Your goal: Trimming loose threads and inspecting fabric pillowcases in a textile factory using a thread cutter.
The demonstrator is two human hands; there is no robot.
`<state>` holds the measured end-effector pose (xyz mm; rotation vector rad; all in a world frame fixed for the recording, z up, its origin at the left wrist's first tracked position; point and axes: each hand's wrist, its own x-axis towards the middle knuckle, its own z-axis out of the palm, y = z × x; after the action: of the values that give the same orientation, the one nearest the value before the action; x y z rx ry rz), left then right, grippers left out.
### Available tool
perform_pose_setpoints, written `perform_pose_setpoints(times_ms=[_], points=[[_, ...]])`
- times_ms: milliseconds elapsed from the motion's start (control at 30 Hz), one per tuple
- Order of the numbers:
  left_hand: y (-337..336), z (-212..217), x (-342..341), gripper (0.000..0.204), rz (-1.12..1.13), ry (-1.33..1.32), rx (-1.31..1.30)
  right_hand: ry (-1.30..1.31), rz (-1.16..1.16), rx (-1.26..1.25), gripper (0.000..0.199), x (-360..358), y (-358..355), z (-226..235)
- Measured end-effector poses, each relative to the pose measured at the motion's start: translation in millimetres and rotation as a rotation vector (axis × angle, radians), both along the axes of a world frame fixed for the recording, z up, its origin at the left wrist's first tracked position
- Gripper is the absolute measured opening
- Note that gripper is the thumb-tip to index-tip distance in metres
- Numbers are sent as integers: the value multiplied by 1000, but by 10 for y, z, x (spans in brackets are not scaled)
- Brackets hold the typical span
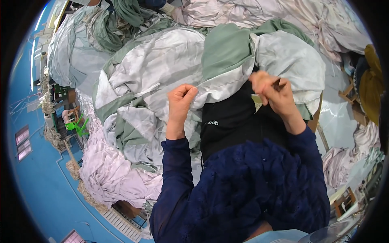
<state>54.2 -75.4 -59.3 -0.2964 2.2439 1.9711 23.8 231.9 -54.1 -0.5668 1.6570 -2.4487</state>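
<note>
A large cloth, white on one side and green on the other, lies across my lap and spreads to both sides. My left hand is closed in a pinch at its white edge, thumb against the curled fingers. To the right, my right hand is closed and partly smeared by motion, close to the cloth's right-hand edge. A small dark object shows between its fingers; its kind cannot be made out. Under the cloth's edge, black fabric covers my lap.
Heaps of white and green cloth rise at the far left, and pale pink cloth lies along the back. A pinkish pile sits at lower left. A bright green chair stands on the blue floor. Brown cloth hangs at right.
</note>
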Motion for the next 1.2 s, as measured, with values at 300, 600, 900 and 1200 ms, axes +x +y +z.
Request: perform_pose_setpoints(times_ms=[300,600,900,1200], points=[[-10,-48,41,12,1,0,-28,-307,67,-11,15,-239,-148,-20],[-57,-99,6,10,10,0,-22,-84,-321,848,13,318,1096,411],[-135,-153,31,12,23,-33,-42,-583,-562,568,21,1783,2981,-248],[-63,-81,-22,15,-22,-50,-185,-184,-900,1090,33,1303,1972,3]])
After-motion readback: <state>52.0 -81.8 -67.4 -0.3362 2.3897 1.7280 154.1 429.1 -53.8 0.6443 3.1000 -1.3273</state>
